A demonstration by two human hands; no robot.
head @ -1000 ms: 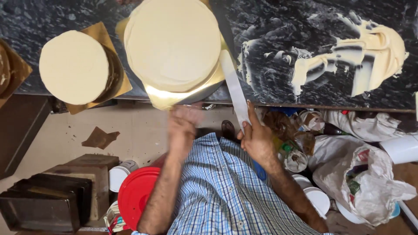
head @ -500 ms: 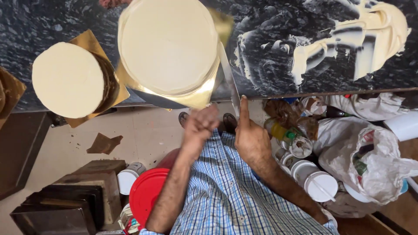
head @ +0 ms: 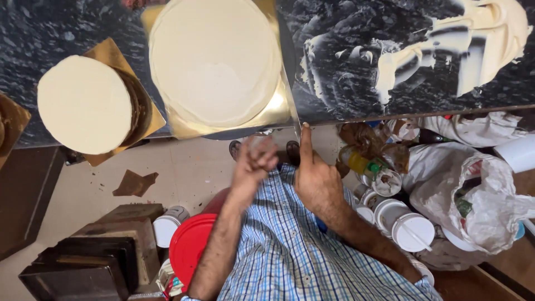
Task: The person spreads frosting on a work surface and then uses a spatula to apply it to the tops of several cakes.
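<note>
A large round cake [head: 214,61] coated in smooth cream sits on a gold board [head: 273,114] at the edge of a black marble counter [head: 345,67]. My right hand [head: 315,175] grips a long flat spatula [head: 295,120], index finger stretched along it. The blade stands edge-on against the cake's right side. My left hand [head: 255,159] is blurred, its fingers curled, just below the board's near edge, with nothing visible in it. A smaller cream-topped cake [head: 83,103] rests on its own gold board to the left.
Thick cream [head: 446,50] is smeared over the counter at the right. On the floor below are a red lid [head: 189,251], white tubs [head: 412,228], plastic bags [head: 479,195], a bottle [head: 362,164], dark baking tins [head: 83,262] and a brown card scrap [head: 134,183].
The spatula blade has turned from lying flat to edge-on beside the cake. My left hand has come off the board's edge and drawn back. The view has shifted closer.
</note>
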